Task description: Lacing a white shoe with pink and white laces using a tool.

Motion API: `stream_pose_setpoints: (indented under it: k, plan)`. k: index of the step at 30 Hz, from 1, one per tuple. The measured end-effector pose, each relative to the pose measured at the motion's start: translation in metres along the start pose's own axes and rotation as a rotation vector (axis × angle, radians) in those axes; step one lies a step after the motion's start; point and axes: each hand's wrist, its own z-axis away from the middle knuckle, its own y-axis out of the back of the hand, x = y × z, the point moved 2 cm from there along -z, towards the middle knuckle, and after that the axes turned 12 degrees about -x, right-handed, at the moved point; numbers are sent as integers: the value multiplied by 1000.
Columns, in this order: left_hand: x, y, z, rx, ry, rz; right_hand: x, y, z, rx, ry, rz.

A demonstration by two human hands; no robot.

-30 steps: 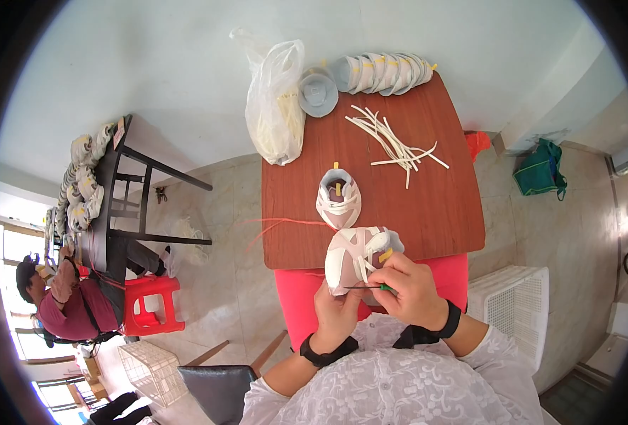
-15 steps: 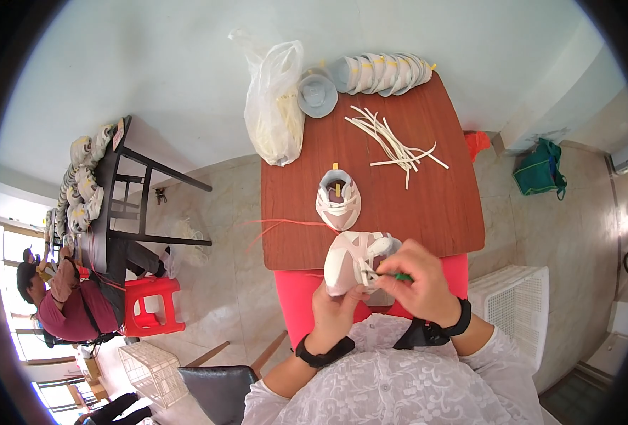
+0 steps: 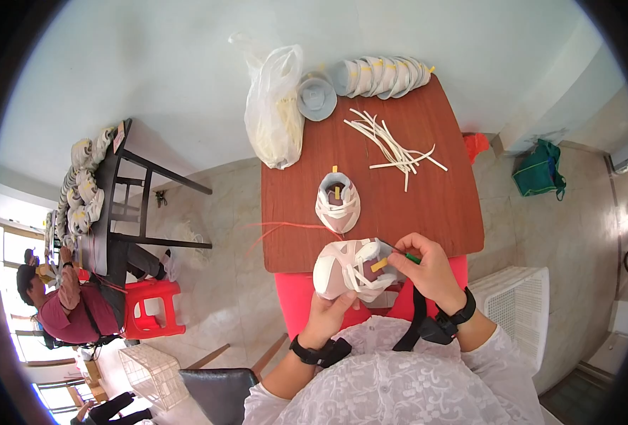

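A white and pale pink shoe upper with a yellow tab lies tilted over the table's near edge. My left hand grips its lower side, thumb on top. In my right hand, beside the shoe's opening, is a green-handled hand tool with a thin dark shaft; its tip is hard to make out. White lace crosses the front of the upper. Just beyond stands a second, similar shoe upper, with a thin red cord running leftward from near its toe.
On the brown table lie loose white laces. Nested shoe uppers and a clear plastic bag line its far side. A white basket stands at right. Leftward, a person sits at a dark table holding more shoes.
My right hand and the green-handled tool have moved from the lace area up and right to the shoe's opening. The shoe has turned and shifted slightly left, exposing its yellow tab.
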Motion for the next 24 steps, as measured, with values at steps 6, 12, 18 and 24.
stream_pose_setpoints:
  k: [6, 12, 18, 24]
  plan:
    - [-2, 7, -3, -36, -52, 157, -6, -8, 7, 68, 91, -4]
    - [-1, 23, -4, -13, 46, -149, -7, 0, 10, -11, -35, -19]
    - [11, 20, -11, 27, 58, 257, -18, -5, 9, 146, 397, 337]
    - [-3, 19, -12, 23, 42, 158, -20, -10, 17, 61, 447, 586]
